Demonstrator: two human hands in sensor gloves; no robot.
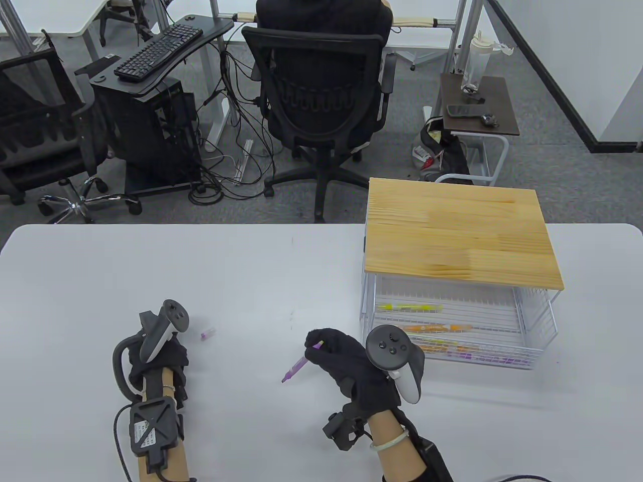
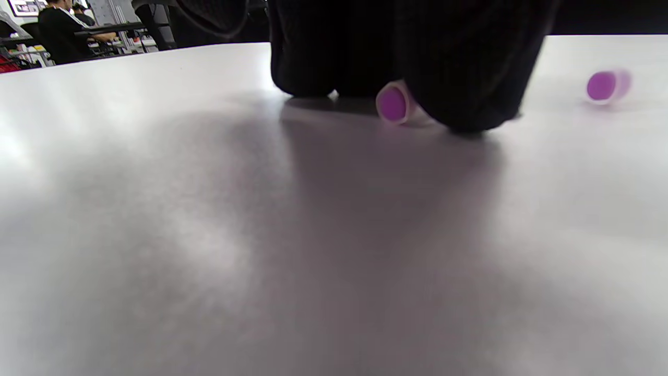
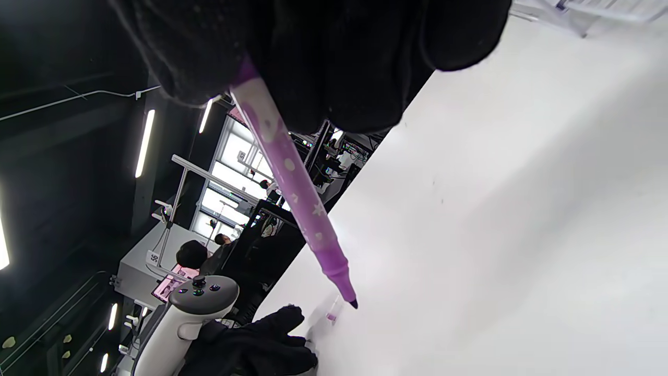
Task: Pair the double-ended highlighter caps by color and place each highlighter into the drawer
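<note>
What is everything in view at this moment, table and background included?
Purple highlighter: one, uncapped at its lower tip, held in the right hand above the table.
Purple caps: two; one under the left fingers, one loose on the table just right of that hand.
Drawer: one, white wire, pulled open under a wooden top, at the table's right.
Highlighters in drawer: several, yellow, orange and purple; exact count unclear.
Table: one, white.
Office chair: black, behind the table, a person seated in it.
Keyboard: black, on the far desk.
Left hand: black glove, resting on the table over a cap.
Right hand: black glove, gripping the highlighter.
</note>
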